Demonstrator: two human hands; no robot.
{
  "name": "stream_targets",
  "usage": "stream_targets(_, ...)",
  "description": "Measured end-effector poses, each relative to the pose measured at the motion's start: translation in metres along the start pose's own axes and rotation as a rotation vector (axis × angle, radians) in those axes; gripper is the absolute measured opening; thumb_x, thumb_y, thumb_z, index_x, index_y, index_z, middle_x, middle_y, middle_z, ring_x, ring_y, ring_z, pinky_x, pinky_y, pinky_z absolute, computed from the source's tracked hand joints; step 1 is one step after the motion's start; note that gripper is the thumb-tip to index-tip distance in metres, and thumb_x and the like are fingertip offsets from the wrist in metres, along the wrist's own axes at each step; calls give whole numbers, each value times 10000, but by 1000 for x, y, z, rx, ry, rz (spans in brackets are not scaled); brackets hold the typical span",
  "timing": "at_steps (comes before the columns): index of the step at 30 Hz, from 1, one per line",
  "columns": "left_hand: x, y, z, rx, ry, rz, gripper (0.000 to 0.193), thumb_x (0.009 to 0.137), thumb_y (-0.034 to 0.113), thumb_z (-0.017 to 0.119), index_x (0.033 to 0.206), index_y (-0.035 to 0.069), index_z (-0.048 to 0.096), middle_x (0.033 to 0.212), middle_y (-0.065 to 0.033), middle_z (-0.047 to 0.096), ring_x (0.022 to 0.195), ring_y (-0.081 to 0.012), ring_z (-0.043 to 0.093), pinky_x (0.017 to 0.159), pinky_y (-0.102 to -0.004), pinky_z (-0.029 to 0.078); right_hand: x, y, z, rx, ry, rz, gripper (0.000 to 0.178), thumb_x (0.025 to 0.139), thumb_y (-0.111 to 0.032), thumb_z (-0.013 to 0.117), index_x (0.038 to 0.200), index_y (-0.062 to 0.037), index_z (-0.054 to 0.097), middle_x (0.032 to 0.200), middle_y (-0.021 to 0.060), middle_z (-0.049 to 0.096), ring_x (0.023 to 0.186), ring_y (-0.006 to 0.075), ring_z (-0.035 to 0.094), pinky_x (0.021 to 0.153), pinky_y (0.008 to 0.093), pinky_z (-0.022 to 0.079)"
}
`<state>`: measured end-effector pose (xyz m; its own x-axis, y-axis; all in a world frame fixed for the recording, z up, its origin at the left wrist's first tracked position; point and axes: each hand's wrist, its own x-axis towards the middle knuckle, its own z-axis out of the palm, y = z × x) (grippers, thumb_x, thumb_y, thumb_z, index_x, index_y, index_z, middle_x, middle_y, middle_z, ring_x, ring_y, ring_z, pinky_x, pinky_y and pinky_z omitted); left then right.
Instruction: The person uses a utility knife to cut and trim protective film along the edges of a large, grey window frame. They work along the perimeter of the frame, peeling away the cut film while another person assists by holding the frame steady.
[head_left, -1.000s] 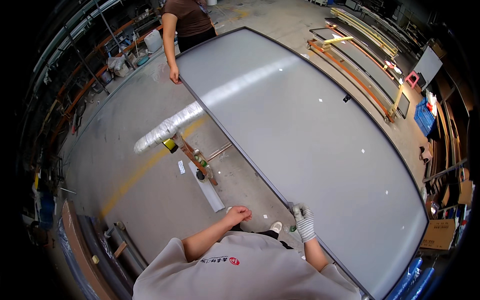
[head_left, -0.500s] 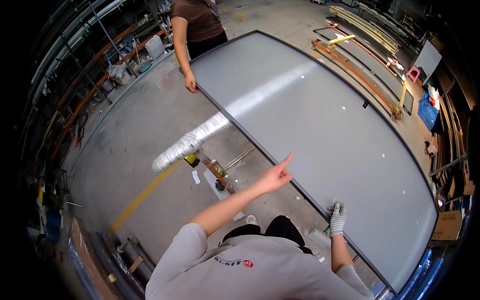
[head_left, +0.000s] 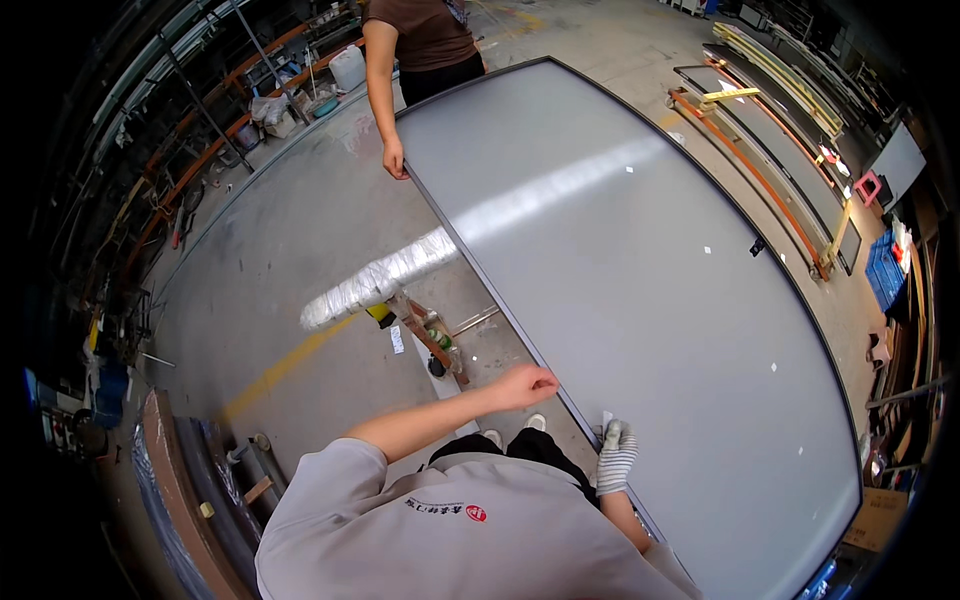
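A large grey glass-like panel (head_left: 660, 330) in a dark frame lies in front of me, slanting from far left to near right. My left hand (head_left: 525, 387) is bare and closed, its curled fingers at the panel's near edge; whether anything is inside them is hidden. My right hand (head_left: 616, 462), in a striped glove, is closed at the same edge, lower down, with a small pale piece (head_left: 607, 420) at its fingertips. Another person's hand (head_left: 395, 158) is at the far-left corner of the panel.
A silvery wrapped tube (head_left: 380, 280) runs under the panel. A wooden support (head_left: 430, 345) with small items stands below the near edge. Long profiles (head_left: 195, 500) lie at lower left. A loaded orange rack (head_left: 760, 180), a blue crate (head_left: 885, 270) and a cardboard box (head_left: 878, 518) stand at right.
My left hand has dropped from pointing over the panel to its near edge, and its index finger has curled in. My right hand appears farther left and lower in view.
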<state>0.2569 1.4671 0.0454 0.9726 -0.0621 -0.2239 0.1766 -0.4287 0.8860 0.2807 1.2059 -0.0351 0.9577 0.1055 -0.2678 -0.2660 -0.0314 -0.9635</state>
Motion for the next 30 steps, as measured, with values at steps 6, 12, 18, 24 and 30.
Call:
stream_targets(6, -15, -37, 4, -184, 73, -182, 193, 913, 148, 580, 1011, 6, 667, 827, -62, 694, 759, -112, 653, 696, -266, 521, 31, 7, 33, -314, -227, -121, 363, 944, -375, 552, 930, -12, 553, 699, 59, 595, 679, 146, 596, 630, 325, 492)
stream_targets(12, -8, -67, -41, -192, 334, -274, 178, 921, 124, 559, 990, -11, 653, 799, -44, 677, 720, -104, 632, 677, -258, 517, 41, -43, 55, 56, -284, 119, 310, 955, -319, 548, 889, -17, 540, 677, 46, 592, 621, 116, 583, 610, 265, 490)
stream_targets(18, 17, -91, -105, 9, 556, -336, 246, 874, 147, 612, 1055, -19, 622, 814, -52, 659, 731, -119, 626, 675, -270, 510, 73, -52, 46, -267, -287, 89, 235, 933, -272, 591, 904, -43, 547, 647, 9, 578, 605, 84, 552, 549, 261, 447)
stream_targets(24, 64, -107, -177, 286, 762, -262, 333, 797, 190, 672, 1045, -27, 624, 964, -146, 630, 858, -236, 621, 765, -342, 505, 61, -67, 54, -765, -305, -302, 82, 858, -135, 618, 905, -70, 636, 770, 126, 660, 664, 269, 625, 643, 358, 502)
stream_targets(30, 88, -110, -230, 592, 732, -80, 272, 763, 161, 669, 990, 12, 653, 1106, -158, 574, 1046, -336, 521, 926, -415, 427, 59, -76, 108, -1038, -367, -277, 103, 839, -175, 631, 868, -81, 661, 817, 139, 664, 736, 322, 638, 666, 397, 506)
